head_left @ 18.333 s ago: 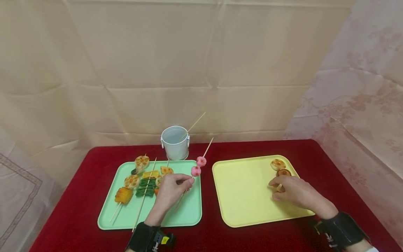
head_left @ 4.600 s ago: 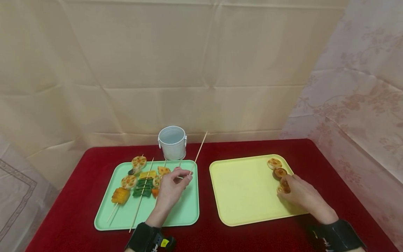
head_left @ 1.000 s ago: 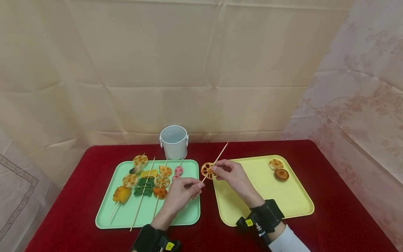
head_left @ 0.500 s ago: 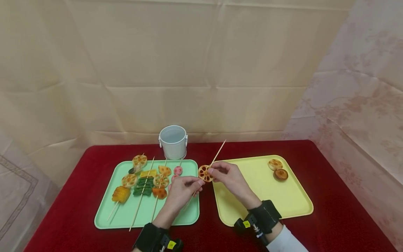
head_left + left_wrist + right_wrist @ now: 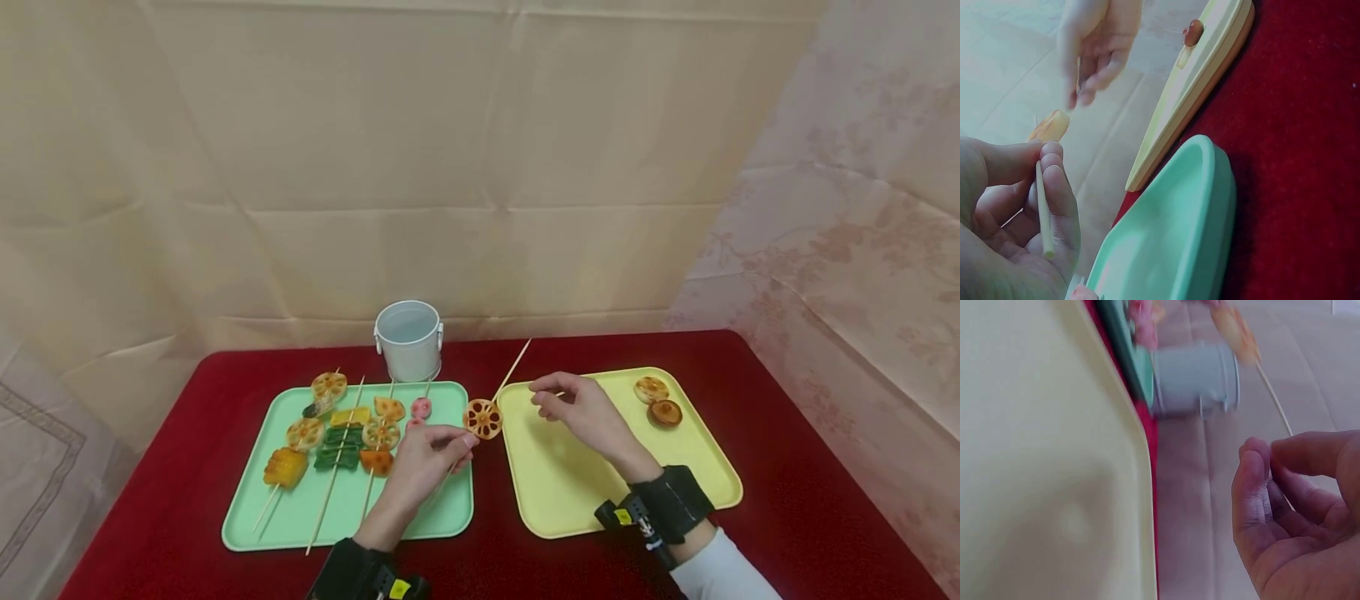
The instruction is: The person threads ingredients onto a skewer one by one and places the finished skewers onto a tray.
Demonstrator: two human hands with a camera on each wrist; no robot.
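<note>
My left hand [image 5: 423, 471] pinches a thin wooden skewer [image 5: 513, 370] near the right edge of the green tray. A browned lotus root slice [image 5: 483, 419] is threaded on it, just beyond my fingertips. In the left wrist view, the skewer's blunt end [image 5: 1045, 219] lies across my fingers. Above the yellow tray [image 5: 585, 500] hovers my right hand [image 5: 588, 417], fingers loosely bent and apart from the skewer. The right wrist view shows nothing between its thumb and fingers. Another lotus slice [image 5: 651, 389] and a brown mushroom cap [image 5: 664, 413] lie at that tray's right side.
The green tray [image 5: 247, 521] holds several loaded skewers, with a corn piece [image 5: 285, 468], green folded vegetable [image 5: 337, 450] and pink balls [image 5: 421, 407]. Behind it stands a white bucket [image 5: 409, 342]. Red cloth [image 5: 495, 533] shows between the trays.
The pink-ball skewer now lies on the green tray and the bucket's stick is gone. A lotus slice went from the yellow tray onto the held skewer; my right hand let go and moved right.
</note>
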